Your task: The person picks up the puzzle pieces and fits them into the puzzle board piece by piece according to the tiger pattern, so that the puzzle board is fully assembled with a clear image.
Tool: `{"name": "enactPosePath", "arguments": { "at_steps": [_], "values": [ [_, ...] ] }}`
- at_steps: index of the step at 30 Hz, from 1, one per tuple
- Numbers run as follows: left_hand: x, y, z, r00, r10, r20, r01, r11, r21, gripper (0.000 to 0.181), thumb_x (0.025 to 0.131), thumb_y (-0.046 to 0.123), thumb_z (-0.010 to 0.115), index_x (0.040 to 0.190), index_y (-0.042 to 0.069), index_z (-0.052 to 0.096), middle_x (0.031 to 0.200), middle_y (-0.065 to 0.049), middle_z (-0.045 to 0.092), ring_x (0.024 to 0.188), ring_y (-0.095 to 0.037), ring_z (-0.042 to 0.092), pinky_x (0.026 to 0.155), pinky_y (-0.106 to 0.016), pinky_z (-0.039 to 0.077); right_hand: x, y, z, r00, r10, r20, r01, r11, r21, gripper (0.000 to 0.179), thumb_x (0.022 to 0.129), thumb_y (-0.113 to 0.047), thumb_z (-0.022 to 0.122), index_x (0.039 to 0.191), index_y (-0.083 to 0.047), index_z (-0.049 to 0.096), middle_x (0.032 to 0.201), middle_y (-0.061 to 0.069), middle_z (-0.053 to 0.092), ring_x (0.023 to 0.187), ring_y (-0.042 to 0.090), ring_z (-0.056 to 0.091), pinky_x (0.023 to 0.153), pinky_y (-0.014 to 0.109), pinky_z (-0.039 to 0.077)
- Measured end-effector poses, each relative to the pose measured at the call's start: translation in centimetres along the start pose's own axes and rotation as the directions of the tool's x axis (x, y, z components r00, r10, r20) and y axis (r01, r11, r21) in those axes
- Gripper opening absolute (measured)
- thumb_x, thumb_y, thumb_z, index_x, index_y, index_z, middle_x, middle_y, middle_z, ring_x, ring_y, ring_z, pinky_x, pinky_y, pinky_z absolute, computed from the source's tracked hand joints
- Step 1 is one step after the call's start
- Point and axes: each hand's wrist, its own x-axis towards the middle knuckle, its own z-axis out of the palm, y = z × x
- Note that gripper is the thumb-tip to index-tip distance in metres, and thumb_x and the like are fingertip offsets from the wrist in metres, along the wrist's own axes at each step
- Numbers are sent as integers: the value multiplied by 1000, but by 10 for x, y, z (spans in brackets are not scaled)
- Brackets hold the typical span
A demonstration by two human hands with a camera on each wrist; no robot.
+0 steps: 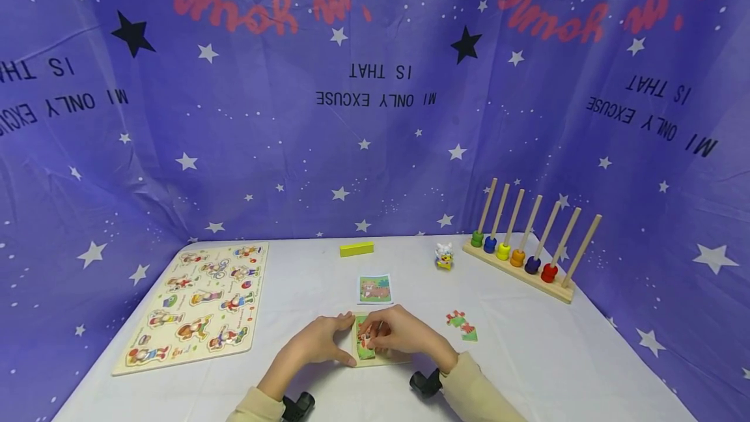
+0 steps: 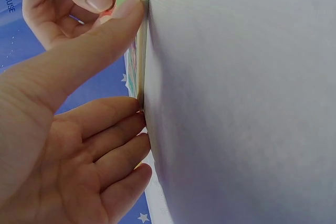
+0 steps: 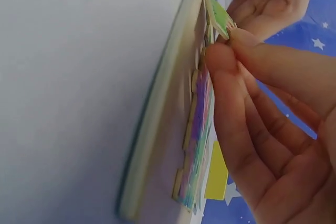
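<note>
A small wooden puzzle board [image 1: 381, 363] lies on the table in front of me, partly filled with printed pieces [image 3: 196, 119]. My left hand [image 1: 321, 338] rests at the board's left side, its thumb and straight fingers touching the edge near two corners. Between thumb and index finger, my right hand [image 1: 404, 331] pinches a green and red jigsaw piece [image 3: 219, 16], tilted against the board at its left part. In the head view the right hand covers much of the board. Loose jigsaw pieces [image 1: 461, 325] lie to the right. Behind the board is a picture card [image 1: 375, 289] with a brown animal.
A large wooden picture puzzle [image 1: 202, 305] lies at the left. Farther back are a yellow block [image 1: 356, 250] and a small white figurine [image 1: 444, 256]. A peg stand [image 1: 521, 270] with coloured beads stands at the back right. A purple starry curtain [image 1: 375, 161] hangs behind the table.
</note>
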Motion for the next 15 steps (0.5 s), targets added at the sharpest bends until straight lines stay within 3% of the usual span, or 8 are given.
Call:
{"name": "enactPosePath", "arguments": {
  "at_steps": [15],
  "values": [
    [-1, 1, -1, 1000, -2, 2, 2, 1000, 2, 88, 66, 36, 86, 135, -4, 51, 142, -19, 47, 130, -41, 44, 107, -56, 33, -1, -6, 5, 1000, 14, -12, -16, 986, -166, 18, 84, -7, 75, 102, -7, 75, 80, -10, 63, 68, -4, 53, 61, 13, 48]
  ]
}}
